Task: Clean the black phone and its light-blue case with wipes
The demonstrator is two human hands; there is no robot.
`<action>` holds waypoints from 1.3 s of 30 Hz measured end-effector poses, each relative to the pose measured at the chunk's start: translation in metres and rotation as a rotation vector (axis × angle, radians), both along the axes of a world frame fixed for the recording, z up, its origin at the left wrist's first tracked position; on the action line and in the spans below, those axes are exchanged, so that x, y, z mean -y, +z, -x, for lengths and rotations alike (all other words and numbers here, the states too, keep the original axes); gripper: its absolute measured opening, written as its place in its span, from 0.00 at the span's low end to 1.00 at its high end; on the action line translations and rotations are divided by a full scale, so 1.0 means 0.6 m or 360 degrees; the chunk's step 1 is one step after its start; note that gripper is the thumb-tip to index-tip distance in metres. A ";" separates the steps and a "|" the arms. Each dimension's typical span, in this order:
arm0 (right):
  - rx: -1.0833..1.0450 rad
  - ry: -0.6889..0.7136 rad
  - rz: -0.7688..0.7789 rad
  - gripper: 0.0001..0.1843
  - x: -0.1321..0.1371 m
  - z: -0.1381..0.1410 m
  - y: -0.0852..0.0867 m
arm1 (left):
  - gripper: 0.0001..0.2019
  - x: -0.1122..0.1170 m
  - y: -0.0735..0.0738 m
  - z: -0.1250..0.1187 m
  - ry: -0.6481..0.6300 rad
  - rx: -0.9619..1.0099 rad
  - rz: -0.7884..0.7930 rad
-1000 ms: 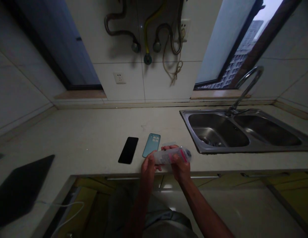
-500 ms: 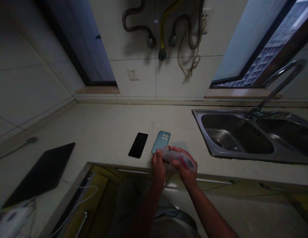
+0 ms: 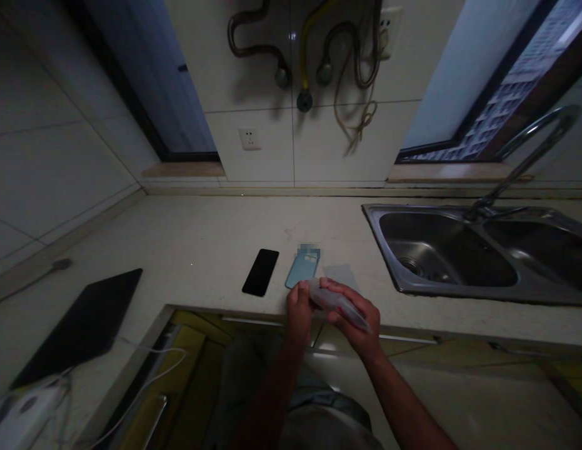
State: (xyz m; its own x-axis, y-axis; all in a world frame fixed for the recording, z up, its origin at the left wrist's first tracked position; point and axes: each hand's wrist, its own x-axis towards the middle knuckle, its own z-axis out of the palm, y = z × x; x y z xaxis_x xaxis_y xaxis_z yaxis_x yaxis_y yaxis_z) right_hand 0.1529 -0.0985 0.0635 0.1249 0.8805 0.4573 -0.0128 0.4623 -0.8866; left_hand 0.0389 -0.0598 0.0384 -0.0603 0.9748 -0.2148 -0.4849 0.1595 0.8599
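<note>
Just over the counter's front edge, a translucent plastic pouch [image 3: 340, 302] with pink-red marks is held between my two hands. The fingers of my left hand [image 3: 299, 309] pinch its left end. My right hand [image 3: 361, 315] grips it from the right, thumb below and fingers along the far side. What lies inside the pouch is too blurred to make out. Beyond my left hand lies a light blue phone case [image 3: 301, 272] with camera cutouts. A black smartphone [image 3: 261, 272] lies to the left of the case. Beyond my right hand is a pale translucent sheet [image 3: 343, 275], partly covered.
A steel double sink [image 3: 447, 253] with a curved tap [image 3: 537, 150] is set into the pale counter [image 3: 201, 237] on the right. At left are a dark flat panel [image 3: 79, 325], a white device [image 3: 25, 412] and a white cable [image 3: 154, 381]. Pipes [image 3: 257, 50] hang on the wall.
My right hand has shifted slightly right and down, and the pouch has turned so its pink marks show less. More of the pale sheet shows behind it. The phone and case stay put.
</note>
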 end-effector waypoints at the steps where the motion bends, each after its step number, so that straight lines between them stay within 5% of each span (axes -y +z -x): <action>1: 0.0026 0.0010 -0.0032 0.22 0.002 -0.002 0.002 | 0.29 0.001 0.002 -0.001 -0.0002 0.0001 -0.0004; 9: -0.0053 -0.0054 -0.0035 0.19 -0.001 -0.004 0.008 | 0.29 0.000 0.006 -0.006 -0.0029 -0.0131 -0.0082; 21: -0.0111 -0.0031 -0.0131 0.21 -0.003 -0.006 -0.013 | 0.30 0.022 0.023 -0.010 0.0210 -0.0833 -0.0318; 32: -0.0460 -0.0163 0.0039 0.22 -0.011 0.024 -0.004 | 0.27 0.004 0.004 -0.019 0.0256 -0.0574 -0.0273; 37: -0.1068 -0.0019 -0.0005 0.21 0.006 0.017 0.044 | 0.22 -0.026 -0.024 0.024 0.0412 -0.0213 -0.0082; 39: -0.1072 -0.0149 -0.0108 0.20 0.010 0.009 0.068 | 0.22 -0.029 -0.022 0.050 0.0434 -0.0212 -0.0095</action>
